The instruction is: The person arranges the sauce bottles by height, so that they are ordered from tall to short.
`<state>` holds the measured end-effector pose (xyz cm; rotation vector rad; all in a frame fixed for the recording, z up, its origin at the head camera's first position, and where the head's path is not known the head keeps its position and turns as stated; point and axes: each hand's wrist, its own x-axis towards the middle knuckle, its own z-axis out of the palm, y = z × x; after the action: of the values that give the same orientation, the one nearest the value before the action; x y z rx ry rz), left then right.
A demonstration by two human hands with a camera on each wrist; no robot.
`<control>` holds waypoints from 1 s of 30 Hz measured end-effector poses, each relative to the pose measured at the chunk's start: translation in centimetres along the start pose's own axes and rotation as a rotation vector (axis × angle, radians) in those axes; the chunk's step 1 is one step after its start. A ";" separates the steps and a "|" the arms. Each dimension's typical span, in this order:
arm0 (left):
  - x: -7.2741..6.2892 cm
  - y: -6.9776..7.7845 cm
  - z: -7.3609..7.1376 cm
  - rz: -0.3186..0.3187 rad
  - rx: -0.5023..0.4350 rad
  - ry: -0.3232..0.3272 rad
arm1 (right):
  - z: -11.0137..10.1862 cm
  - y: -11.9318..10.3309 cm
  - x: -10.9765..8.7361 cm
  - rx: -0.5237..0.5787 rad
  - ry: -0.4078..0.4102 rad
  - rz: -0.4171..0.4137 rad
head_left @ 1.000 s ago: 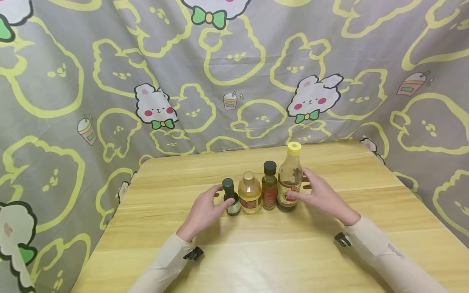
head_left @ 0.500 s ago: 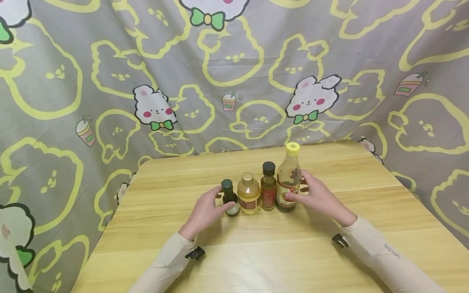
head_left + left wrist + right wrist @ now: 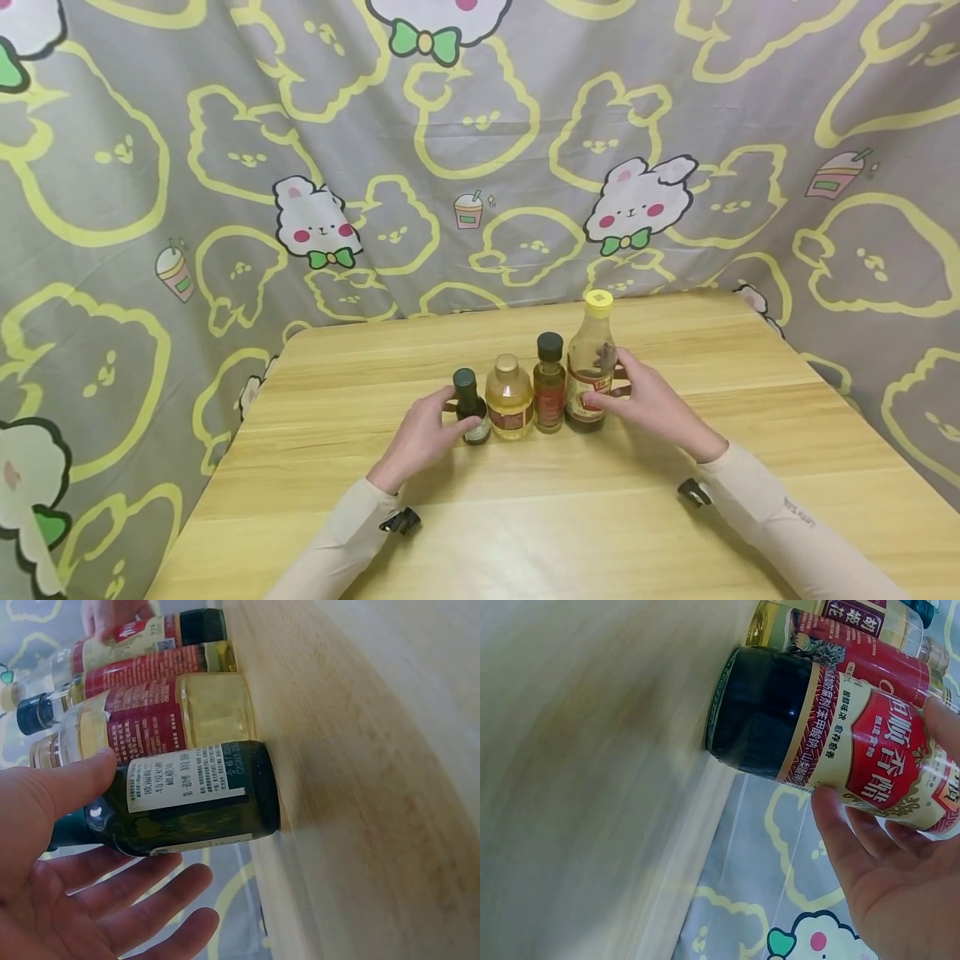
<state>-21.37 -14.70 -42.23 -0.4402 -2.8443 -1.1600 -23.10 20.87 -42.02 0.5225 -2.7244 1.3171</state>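
Four bottles stand upright in a tight row, seen in the head view. At the left end is a small dark green olive oil bottle (image 3: 202, 791); my left hand (image 3: 425, 432) lays its thumb on it, the other fingers spread loosely behind. Beside it are a round clear bottle (image 3: 510, 404) of pale yellow liquid and a slim bottle (image 3: 550, 396) with black cap and red label. A tall vinegar bottle (image 3: 855, 742) with yellow cap ends the row at the right. My right hand (image 3: 648, 404) holds its side, thumb across the front label, fingertips on the far side.
The bottles stand on a light wood-grain table (image 3: 360, 367), near its middle. A grey curtain (image 3: 517, 100) with yellow outlines and rabbit prints hangs behind and at both sides. A black clip-like device (image 3: 400, 522) sits at the left wrist, another (image 3: 694, 492) at the right.
The vinegar bottle's red label faces slightly more to the front under my right thumb. Both hands stay at the ends of the row, nearly still.
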 end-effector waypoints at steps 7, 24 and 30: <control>0.0 0.0 0.1 0.000 -0.008 -0.007 | 0.0 0.1 0.2 0.007 0.000 0.010; 0.0 -0.1 0.1 0.009 -0.024 -0.011 | 0.0 0.4 1.1 0.003 0.007 0.024; 0.1 0.0 0.0 0.009 -0.017 -0.012 | -0.1 0.6 1.4 0.023 0.005 0.032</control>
<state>-21.45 -14.71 -42.26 -0.4623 -2.8412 -1.1853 -24.64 20.87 -42.11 0.4783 -2.7279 1.3570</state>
